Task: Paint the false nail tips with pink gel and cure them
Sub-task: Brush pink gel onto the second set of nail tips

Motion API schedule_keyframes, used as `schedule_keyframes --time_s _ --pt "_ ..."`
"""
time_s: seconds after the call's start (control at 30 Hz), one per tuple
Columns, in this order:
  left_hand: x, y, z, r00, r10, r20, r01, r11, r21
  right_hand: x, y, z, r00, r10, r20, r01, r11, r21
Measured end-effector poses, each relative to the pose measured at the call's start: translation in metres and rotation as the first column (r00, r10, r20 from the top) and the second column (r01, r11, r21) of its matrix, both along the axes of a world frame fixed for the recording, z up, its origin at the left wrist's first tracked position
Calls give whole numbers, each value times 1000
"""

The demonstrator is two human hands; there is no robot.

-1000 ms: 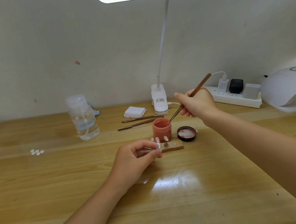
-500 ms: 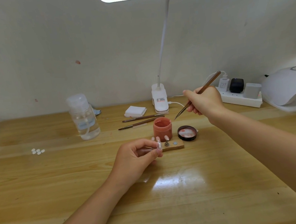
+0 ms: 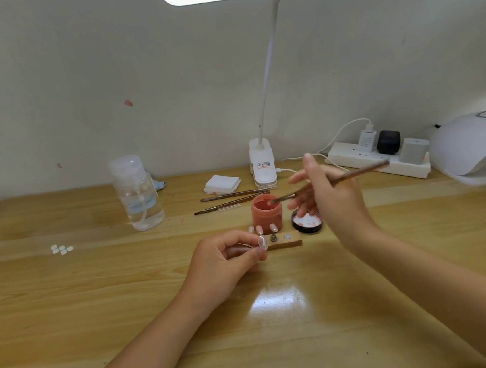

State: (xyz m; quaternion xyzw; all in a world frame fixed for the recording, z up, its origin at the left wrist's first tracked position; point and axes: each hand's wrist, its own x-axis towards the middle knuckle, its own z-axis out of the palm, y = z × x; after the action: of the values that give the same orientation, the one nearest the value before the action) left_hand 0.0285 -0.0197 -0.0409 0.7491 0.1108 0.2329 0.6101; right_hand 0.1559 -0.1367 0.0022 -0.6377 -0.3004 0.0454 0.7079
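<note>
The wooden worktop (image 3: pixel 69 304) fills the lower half of the frame, with a lit desk lamp (image 3: pixel 263 164) clipped at its far edge in the centre and the white curing lamp (image 3: pixel 469 147) at the right edge. A power strip (image 3: pixel 382 158) lies along the wall just left of that lamp, and a clear pump bottle (image 3: pixel 137 194) stands left of centre.

The right hand (image 3: pixel 326 193) has swung round since half a second ago — then it was raised above and right of the pot with the brush tip in the air; now it sits lower and more to the left, partly covering the black lid (image 3: pixel 307 222), with some fingers spread. It grasps the brush (image 3: pixel 330 182), whose handle now points toward the right of the frame and whose tip reaches over the open mouth of the pink gel pot (image 3: pixel 267 214); motion blur hides whether the tip touches the gel.

The left hand (image 3: pixel 228 262), in the centre of the frame, has hardly moved. It pinches a small stick carrying one false nail tip (image 3: pixel 262 242) between thumb and fingers, just beside the wooden holder (image 3: pixel 284 243).

Three more nail tips (image 3: pixel 262 229) stand in a row in front of the pot. Two spare brushes (image 3: pixel 231 199) lie behind it, near a stack of white pads (image 3: pixel 222 183). A cluster of small white pieces (image 3: pixel 61 249) lies at the left.
</note>
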Motion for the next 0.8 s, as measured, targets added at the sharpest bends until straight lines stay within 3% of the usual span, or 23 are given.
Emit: schedule_keyframes --time_s 0.17,0.23,0.5,0.8 --pt "3 -1 -2 1000 13 -15 -13 1000 26 -28 -14 -35 907 -48 418 40 999 27" --pt "3 -1 -2 999 21 -24 -20 999 44 -29 -16 -37 863 -55 502 52 998 19" --pt "4 -2 -3 998 34 -46 -32 998 59 -27 -18 -46 910 -34 413 12 998 55" --pt "4 -4 -2 998 46 -34 -44 997 57 -27 -15 -49 876 -18 482 -4 999 44"
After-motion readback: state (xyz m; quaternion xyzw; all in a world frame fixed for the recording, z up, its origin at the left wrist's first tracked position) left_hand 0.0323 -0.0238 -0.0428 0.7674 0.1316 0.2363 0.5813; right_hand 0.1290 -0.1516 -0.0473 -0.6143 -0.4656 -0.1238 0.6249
